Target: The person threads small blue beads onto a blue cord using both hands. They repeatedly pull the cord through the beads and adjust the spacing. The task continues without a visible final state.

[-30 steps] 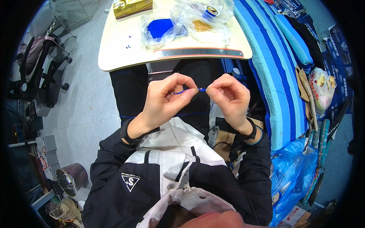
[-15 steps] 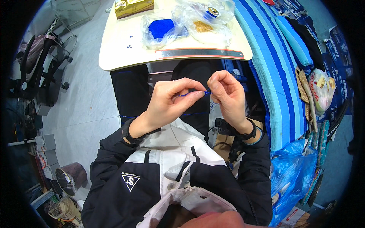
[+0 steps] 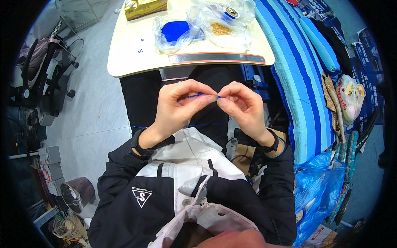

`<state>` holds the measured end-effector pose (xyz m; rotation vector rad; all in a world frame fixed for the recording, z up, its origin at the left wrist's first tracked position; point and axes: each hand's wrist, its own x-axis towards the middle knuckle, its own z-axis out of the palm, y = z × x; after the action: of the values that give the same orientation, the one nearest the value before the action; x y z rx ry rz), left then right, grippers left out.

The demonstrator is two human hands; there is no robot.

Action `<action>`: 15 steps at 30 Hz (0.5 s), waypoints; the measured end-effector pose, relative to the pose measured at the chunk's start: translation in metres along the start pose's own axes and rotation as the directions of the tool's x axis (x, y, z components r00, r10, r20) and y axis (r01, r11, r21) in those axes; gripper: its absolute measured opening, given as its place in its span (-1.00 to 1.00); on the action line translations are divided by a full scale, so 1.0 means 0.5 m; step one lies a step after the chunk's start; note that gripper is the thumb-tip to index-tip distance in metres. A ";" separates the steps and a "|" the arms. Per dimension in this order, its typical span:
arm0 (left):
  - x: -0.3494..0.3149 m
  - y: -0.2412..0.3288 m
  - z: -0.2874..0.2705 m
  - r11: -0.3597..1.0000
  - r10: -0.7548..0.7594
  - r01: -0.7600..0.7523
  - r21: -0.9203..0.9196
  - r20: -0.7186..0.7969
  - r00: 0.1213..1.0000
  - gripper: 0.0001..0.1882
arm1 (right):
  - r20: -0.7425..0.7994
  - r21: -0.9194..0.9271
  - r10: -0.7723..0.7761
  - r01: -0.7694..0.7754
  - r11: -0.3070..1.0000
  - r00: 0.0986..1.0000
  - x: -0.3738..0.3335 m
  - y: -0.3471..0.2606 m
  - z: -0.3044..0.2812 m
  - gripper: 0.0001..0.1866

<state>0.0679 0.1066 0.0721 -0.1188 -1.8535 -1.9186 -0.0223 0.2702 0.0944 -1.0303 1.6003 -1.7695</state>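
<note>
Both left hand [image 3: 178,101] and right hand [image 3: 245,106] pinch a thin blue strand [image 3: 196,95] between thumb and finger, blue beads [image 3: 174,31] lying at eleven o'clock, golden beads [image 3: 220,29] at twelve.

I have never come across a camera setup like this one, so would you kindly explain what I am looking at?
There is no machine here, just a person's bare hands. The view comes from a fisheye camera worn on the head, looking down, so straight edges bend toward the rim. The left hand pinches a thin blue strand; the fingertips of the right hand meet it, though their grip is too small to judge. On the cream table beyond are a gold box, blue grains and golden grains in clear plastic, a small spool and a long ruler.
</note>
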 end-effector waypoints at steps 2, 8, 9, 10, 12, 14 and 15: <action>-0.001 -0.001 -0.001 1.000 0.000 0.000 -0.002 -0.005 1.000 -0.89 | -0.013 -0.145 -0.101 0.098 0.985 0.995 0.002 0.002 0.000 -0.88; -0.003 0.010 -0.009 0.997 -0.040 0.037 0.073 0.031 0.999 -0.90 | -0.005 -0.448 -0.285 0.253 0.858 0.958 0.003 0.004 -0.007 -0.91; -0.002 0.011 -0.008 0.997 -0.036 0.033 0.065 0.035 0.999 -0.90 | 0.010 -0.502 -0.322 0.283 0.817 0.947 0.003 0.004 -0.008 -0.91; -0.002 0.012 -0.007 0.998 -0.033 0.031 0.048 0.037 0.999 -0.90 | 0.022 -0.497 -0.341 0.306 0.812 0.940 0.003 0.004 -0.009 -0.91; -0.001 0.012 -0.005 0.993 -0.091 0.095 -0.064 0.059 0.994 -0.90 | 0.038 -0.488 -0.368 0.339 0.804 0.929 0.002 0.004 -0.008 -0.89; -0.001 0.012 -0.004 0.990 -0.099 0.105 -0.095 0.069 0.993 -0.90 | -0.064 -0.364 -0.316 0.272 0.891 0.947 0.000 0.007 -0.001 -0.92; -0.002 0.011 -0.004 0.994 -0.079 0.083 -0.066 0.066 0.995 -0.90 | -0.104 -0.297 -0.283 0.242 0.924 0.953 -0.001 0.009 0.003 -0.94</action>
<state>0.0714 0.1051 0.0768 -0.1295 -1.8600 -2.0567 -0.0214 0.2690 0.0899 -1.3295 1.9223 -1.8609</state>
